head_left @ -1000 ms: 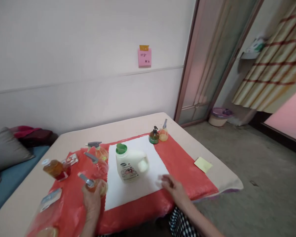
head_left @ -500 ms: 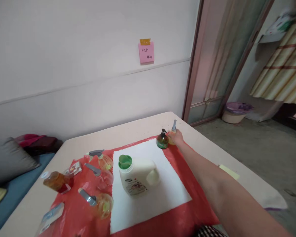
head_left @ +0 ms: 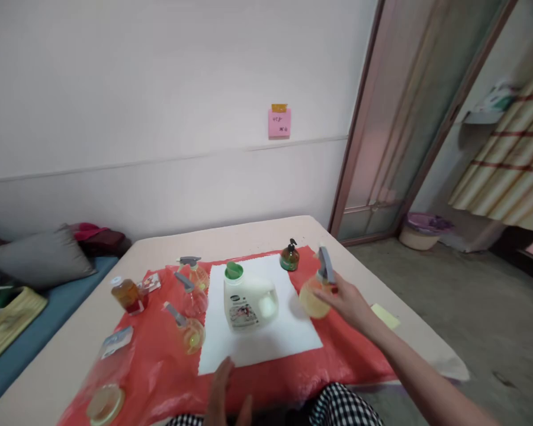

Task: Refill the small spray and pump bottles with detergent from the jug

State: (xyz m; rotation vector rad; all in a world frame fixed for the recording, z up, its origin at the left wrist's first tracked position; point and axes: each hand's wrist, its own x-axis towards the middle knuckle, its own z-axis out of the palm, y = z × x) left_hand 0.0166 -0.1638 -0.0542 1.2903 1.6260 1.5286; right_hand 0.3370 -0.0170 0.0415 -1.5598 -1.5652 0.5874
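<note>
My right hand (head_left: pixel 341 299) is closed around a round clear spray bottle (head_left: pixel 311 300) with a grey trigger head and yellowish liquid, held over the right side of the red sheet (head_left: pixel 344 349). Near the front edge my left hand (head_left: pixel 224 393) is raised with fingers apart and nothing in it, somewhat blurred. A large white detergent jug (head_left: pixel 249 307) with a green cap stands on the white paper (head_left: pixel 288 346) between the hands. Behind the held bottle is a dark pump bottle (head_left: pixel 289 257) with a green label.
Several spray bottles, such as the front-left one (head_left: pixel 192 336), line the paper's left side. An amber bottle (head_left: pixel 128 294), flat packets (head_left: pixel 116 341) and a round-lidded jar (head_left: pixel 105 405) are further left. A yellow notepad (head_left: pixel 385 316) lies at right. A wall stands behind the table.
My right hand has brought the spray bottle from beside the pump bottle nearer to me. My left hand has come into view at the bottom. The camera view has shifted.
</note>
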